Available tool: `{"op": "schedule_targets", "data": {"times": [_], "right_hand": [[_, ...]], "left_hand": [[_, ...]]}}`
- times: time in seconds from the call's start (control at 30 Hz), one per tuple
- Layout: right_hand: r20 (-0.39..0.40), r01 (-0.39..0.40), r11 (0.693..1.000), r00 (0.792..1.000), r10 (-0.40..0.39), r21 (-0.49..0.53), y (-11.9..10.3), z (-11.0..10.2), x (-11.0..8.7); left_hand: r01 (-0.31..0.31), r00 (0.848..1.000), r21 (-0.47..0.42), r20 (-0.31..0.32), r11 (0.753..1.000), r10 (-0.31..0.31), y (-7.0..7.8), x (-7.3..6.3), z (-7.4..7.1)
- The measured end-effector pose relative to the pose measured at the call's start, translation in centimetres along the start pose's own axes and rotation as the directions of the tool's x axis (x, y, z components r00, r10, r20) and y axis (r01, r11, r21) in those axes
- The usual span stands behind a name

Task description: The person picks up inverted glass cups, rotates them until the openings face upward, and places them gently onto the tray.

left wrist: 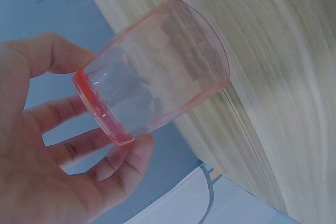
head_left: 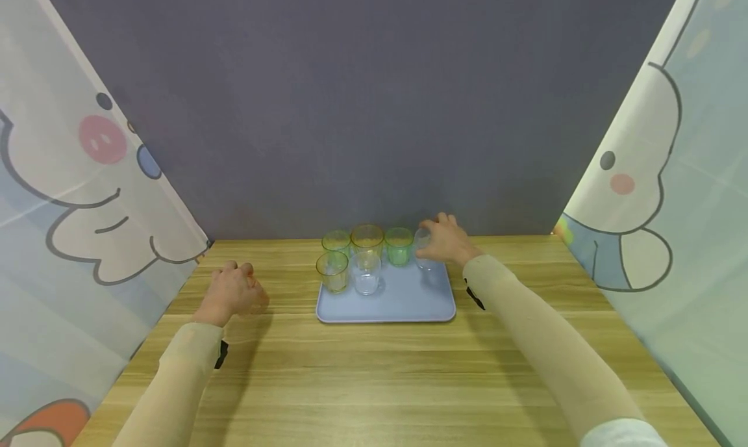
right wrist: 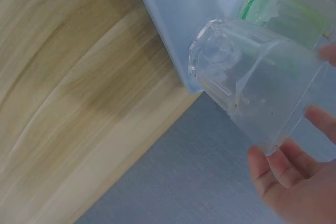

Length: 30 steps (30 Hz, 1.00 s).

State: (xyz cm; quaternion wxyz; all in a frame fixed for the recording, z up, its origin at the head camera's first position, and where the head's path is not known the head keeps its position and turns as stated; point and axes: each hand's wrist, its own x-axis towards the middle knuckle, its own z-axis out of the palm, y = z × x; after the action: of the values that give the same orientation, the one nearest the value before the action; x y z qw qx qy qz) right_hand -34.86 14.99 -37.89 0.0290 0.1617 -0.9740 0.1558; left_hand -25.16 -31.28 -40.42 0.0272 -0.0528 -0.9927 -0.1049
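My left hand (head_left: 234,292) holds a transparent pink cup (left wrist: 157,66) over the left side of the table. In the left wrist view the fingers grip its thick red base, and the mouth points down toward the wood. At the back right corner of a pale blue tray (head_left: 397,310), my right hand (head_left: 447,240) grips a clear cup (right wrist: 257,82) near its rim. This cup stands base down, with its base over the tray. Just left of it on the tray is a green cup (head_left: 399,251).
The tray also bears a large amber cup (head_left: 367,236), another green cup (head_left: 336,240), a yellowish cup (head_left: 333,279) and a second clear cup (head_left: 367,281). A dark grey panel (head_left: 374,109) rises behind the wooden table (head_left: 374,382), with cartoon-printed curtains (head_left: 631,174) on both sides.
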Motion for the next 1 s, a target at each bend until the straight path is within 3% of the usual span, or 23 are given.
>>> {"op": "schedule_targets", "data": {"times": [0.63,1.0], "right_hand": [[0.009,-0.043,0.999,0.999,0.043,0.011,0.5,1.0,0.6],[0.007,-0.038,0.998,0.999,0.038,0.047,0.5,1.1,0.4]], "left_hand": [[-0.029,0.999,0.008,-0.019,1.0,0.03,-0.2,0.0,0.0],[-0.006,1.0,-0.03,-0.019,1.0,0.006,-0.2,-0.1,0.1]]}}
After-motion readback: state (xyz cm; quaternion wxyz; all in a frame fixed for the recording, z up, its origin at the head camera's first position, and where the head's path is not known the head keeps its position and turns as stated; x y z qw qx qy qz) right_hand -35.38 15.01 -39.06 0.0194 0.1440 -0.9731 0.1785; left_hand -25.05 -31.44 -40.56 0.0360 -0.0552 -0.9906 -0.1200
